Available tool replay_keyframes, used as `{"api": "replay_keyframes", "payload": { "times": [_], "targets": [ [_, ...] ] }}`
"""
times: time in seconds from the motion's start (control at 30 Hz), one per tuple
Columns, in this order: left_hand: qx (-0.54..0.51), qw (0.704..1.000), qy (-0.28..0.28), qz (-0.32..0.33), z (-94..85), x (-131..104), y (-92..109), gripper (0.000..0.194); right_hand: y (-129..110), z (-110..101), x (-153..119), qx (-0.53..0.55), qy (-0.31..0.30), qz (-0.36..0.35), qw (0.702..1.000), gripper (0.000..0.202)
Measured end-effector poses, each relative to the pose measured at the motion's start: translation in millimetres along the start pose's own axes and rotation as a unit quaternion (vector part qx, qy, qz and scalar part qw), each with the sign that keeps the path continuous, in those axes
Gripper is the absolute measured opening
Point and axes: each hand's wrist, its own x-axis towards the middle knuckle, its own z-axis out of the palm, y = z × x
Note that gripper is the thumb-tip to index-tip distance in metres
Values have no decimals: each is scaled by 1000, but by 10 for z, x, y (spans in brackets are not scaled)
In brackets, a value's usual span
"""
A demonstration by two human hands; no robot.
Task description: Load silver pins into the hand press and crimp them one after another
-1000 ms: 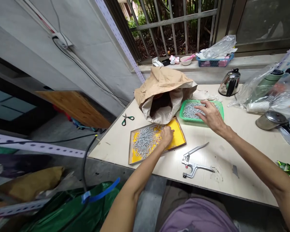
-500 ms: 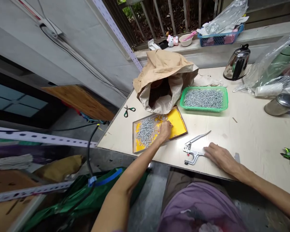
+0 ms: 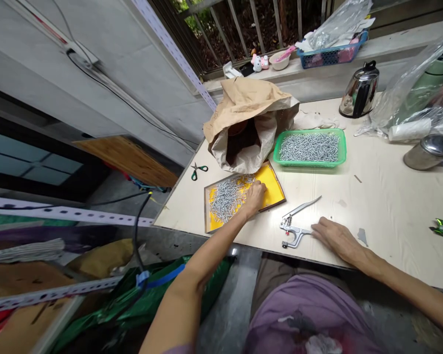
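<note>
Moved in head view: compared with one second ago, the right hand (image 3: 337, 239) has left the place above the green plastic basket (image 3: 276, 156) and come down to the pale wooden table (image 3: 391, 211).
Plier-shaped tool: this silver metal tool (image 3: 295, 235) lies on the table, just left of the right hand's fingertips. Its long axis goes roughly along the table's near edge, head to the left; its upper lever slants away from the person.
Nearer hand: the right one. Its fingers reach the lower handle's end; whether they grasp or only touch it, I cannot tell.
Left hand (image 3: 255, 196): curled inside the shallow yellow-bottomed tray (image 3: 274, 184), beside a heap of small silver metal pins (image 3: 223, 201). Its fingertips are hidden, so I cannot say if it holds any.
Green basket: filled with similar pins, beyond the tool, apart from both hands.
</note>
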Motion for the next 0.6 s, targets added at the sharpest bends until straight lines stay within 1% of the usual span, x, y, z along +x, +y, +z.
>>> {"api": "replay_keyframes", "payload": {
  "times": [0.07,0.1,0.13,0.17,0.2,0.27,0.3,0.33,0.4,0.5,0.6],
  "targets": [
    [-52,999,15,-7,-64,-60,63,20,-28,-67,-20,8,-10,-24,1000,14],
    [-97,995,14,-11,-86,-123,94,18,-43,-95,-29,8,-15,-29,999,13],
    [-152,988,-4,-20,-98,-210,124,16,-56,-114,-36,5,-22,-28,999,13],
    [-212,976,-38,-35,-98,-319,152,14,-67,-125,-40,0,-31,-24,999,13],
    [-268,958,-85,-55,-85,-443,178,13,-76,-127,-42,-6,-41,-20,999,14],
    [-348,915,-182,-95,-23,-706,216,11,-87,-117,-41,-17,-58,-14,998,18],
    [-370,897,-215,-116,22,-828,228,12,-91,-109,-40,-21,-62,-10,998,19],
    [-384,883,-235,-135,73,-934,237,14,-94,-101,-39,-23,-65,-9,998,19],
    [-402,862,-257,-170,176,-1083,245,19,-98,-91,-41,-21,-63,-9,998,18],
    [-427,838,-272,-203,285,-1158,249,23,-105,-80,-53,-16,-56,-16,998,19],
    [-443,825,-286,-202,324,-1146,256,25,-111,-59,-70,-16,-52,-11,998,20]
  ]
}}
